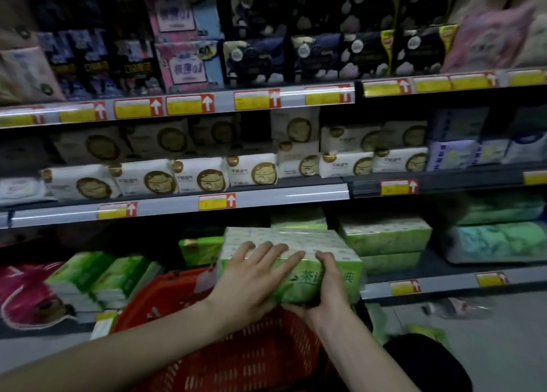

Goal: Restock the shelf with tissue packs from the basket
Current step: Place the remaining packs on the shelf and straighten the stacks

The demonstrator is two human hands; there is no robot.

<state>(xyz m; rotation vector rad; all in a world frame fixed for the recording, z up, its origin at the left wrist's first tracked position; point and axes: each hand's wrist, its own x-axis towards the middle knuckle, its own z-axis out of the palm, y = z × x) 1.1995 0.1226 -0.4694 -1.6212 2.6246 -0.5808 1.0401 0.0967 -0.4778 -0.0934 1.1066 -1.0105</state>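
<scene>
Rising from grey floor (503,332), dim shelves (310,194) carry yellow price tags (217,201).

Gloss under the fingers of the left hand (254,276): the green, block-shaped tissue pack in plastic film (296,240) shines, smooth and slick, and just as sleek where the right hand (325,285) curls over it. Below the fingers, the red perforated plastic basket (251,353) looks hard and semi-matt. Above the fingertips, the grey shelf-edge strip (296,196) gleams, plastic or metal, cannot tell, with yellow paper price labels (217,201). The white soft-wrapped packs with gold emblems (201,175) look duller.
</scene>
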